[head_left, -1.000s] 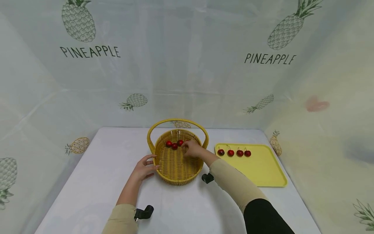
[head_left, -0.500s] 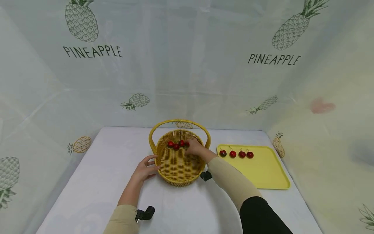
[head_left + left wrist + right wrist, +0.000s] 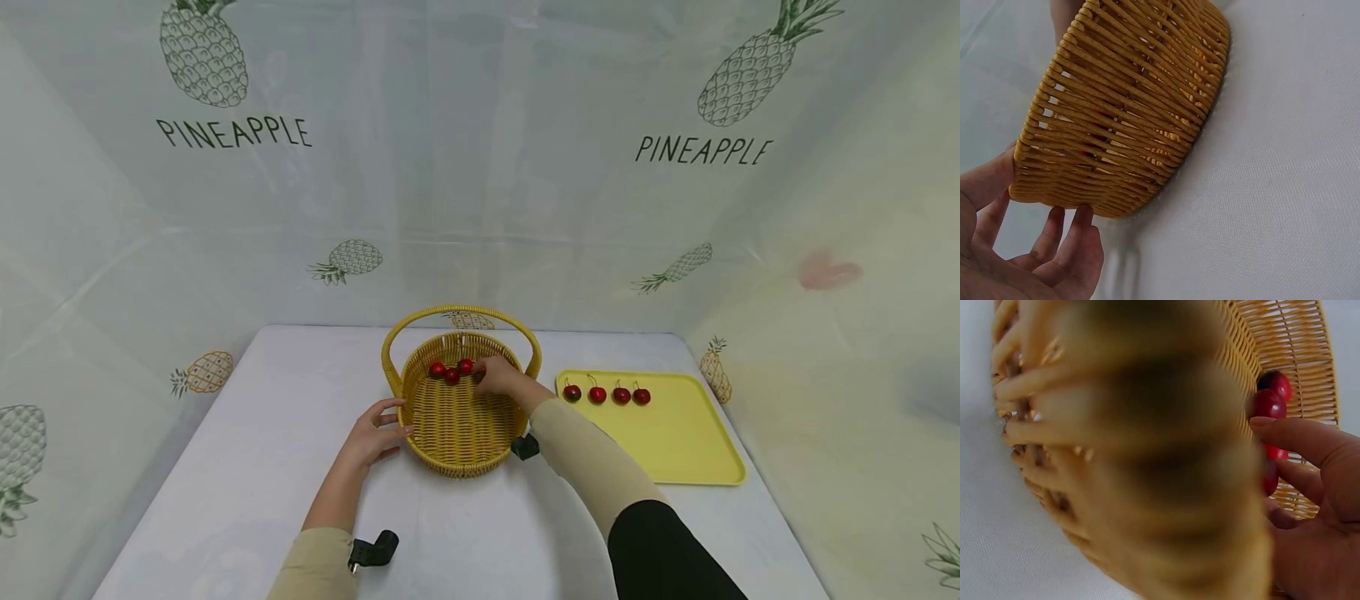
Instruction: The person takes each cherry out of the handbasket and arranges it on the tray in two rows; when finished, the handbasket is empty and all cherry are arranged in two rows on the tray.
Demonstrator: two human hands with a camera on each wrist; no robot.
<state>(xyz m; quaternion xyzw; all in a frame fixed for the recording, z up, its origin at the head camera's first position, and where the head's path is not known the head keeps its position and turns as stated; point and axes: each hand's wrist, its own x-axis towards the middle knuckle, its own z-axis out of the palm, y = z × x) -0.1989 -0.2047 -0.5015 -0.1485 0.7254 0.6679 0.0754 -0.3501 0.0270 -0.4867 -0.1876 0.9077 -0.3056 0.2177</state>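
My left hand (image 3: 377, 433) holds the near-left side of a yellow wicker basket (image 3: 461, 433), with fingertips on its rim and outer wall in the left wrist view. Inside the basket my right hand (image 3: 498, 377) reaches to the back right and pinches a red cherry (image 3: 1269, 478), partly hidden by its fingers. Three other cherries lie close together to its left, among them a left cherry (image 3: 437, 369), a front cherry (image 3: 452, 377) and a cherry beside the fingertips (image 3: 465, 367). The basket's blurred handle (image 3: 1154, 450) covers much of the right wrist view.
A yellow tray (image 3: 690, 442) stands to the right of the basket, with a row of several stemmed cherries (image 3: 621, 396) along its back. The white table (image 3: 247, 467) is backed by a curtain (image 3: 480, 167) printed with pineapples. The basket's arched handle stands upright.
My right hand has shifted slightly within the basket, and its cherry is now hidden in the head view. The left hand stays on the basket. The whole head view has shifted a little.
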